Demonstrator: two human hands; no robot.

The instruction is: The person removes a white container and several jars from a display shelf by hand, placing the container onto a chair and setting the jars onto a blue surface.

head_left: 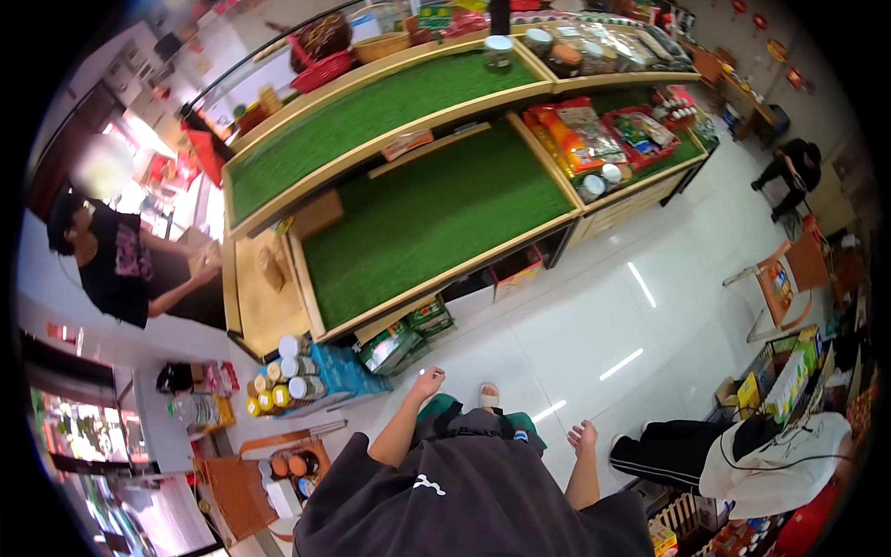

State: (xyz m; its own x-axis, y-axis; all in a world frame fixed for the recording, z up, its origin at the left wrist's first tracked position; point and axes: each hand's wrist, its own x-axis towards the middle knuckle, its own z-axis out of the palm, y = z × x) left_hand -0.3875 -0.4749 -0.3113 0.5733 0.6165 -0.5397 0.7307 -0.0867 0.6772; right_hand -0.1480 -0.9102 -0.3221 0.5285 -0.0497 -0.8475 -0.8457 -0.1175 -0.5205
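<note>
My left hand (428,382) hangs in the air in front of me, its fingers loosely bent and apart. No held object shows clearly in it. Nearest to it are green packages (392,347) on the floor under the display stand. My right hand (583,436) is out to my other side, fingers spread and nothing in them, over the white tiled floor (594,316). Ahead stands a wooden display stand with a lower green turf shelf (436,223) and an upper green turf shelf (371,125). A lidded jar (497,54) sits on the upper one.
At left, a person (116,255) holds a brown package (200,246). Stacked jars (297,367) stand on a blue box beside the stand. Colourful packets (580,135) fill its right section. Another person (742,455) is close on my right; a chair (784,278) stands beyond.
</note>
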